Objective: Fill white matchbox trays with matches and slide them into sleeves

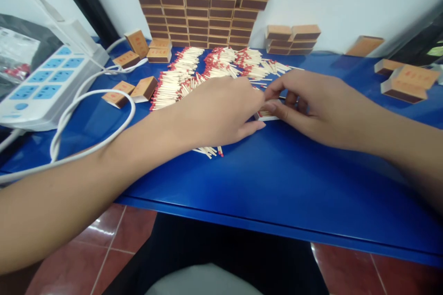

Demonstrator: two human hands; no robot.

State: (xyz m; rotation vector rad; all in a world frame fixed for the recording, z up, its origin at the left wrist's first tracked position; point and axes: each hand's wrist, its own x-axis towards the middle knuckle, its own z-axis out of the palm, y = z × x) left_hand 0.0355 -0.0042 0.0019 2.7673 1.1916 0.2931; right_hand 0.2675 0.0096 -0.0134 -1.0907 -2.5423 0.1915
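Note:
A small white matchbox tray (268, 117) with matches inside lies on the blue table between my hands. My left hand (224, 108) is curled at the tray's left end, its thumb along the near side; its other fingers are mostly hidden behind the knuckles. From the right, my right hand (308, 101) closes its thumb and index finger on the tray's right part, its other fingers bent inward. Behind and under my left hand spreads a large heap of red-tipped matches (180, 71). A few stray matches (209, 151) show below my left wrist.
Stacked matchboxes (197, 14) form a wall at the back, with a smaller stack (292, 39) beside it. Loose matchboxes lie left (143, 90) and right (410, 83). A white power strip (44, 83) and its looping cable (86, 147) occupy the left side, near my left forearm.

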